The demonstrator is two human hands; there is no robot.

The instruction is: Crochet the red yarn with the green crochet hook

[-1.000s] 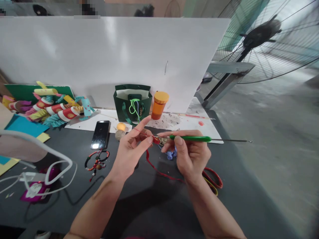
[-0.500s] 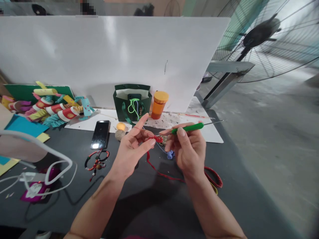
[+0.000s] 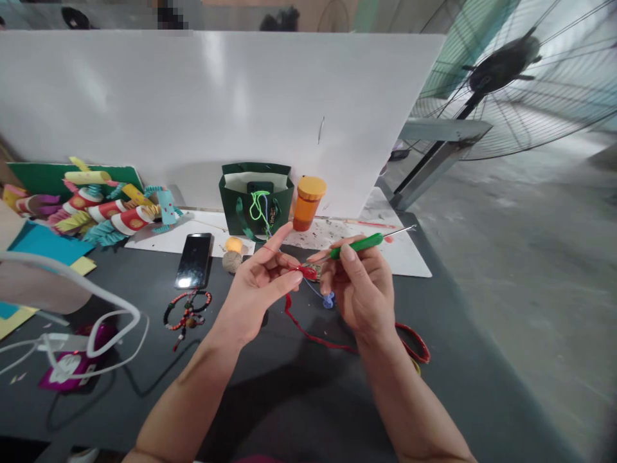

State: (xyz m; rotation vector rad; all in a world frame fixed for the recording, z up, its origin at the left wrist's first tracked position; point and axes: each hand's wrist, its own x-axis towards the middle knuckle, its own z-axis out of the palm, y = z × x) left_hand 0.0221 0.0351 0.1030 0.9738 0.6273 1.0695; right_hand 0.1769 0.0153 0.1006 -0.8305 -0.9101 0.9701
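Left hand (image 3: 250, 296) pinches the red cord (image 3: 306, 271) above the middle of the dark tabletop (image 3: 144, 411), while my right hand (image 3: 364, 289) grips the green-handled crochet hook (image 3: 357, 245), its metal tip now tilted up toward the far edge.

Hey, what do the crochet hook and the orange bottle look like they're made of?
The crochet hook has a glossy green handle, probably plastic, and a thin shaft with a metallic glint. The orange bottle looks like translucent plastic, light showing through its wall; the cap seems plastic too.
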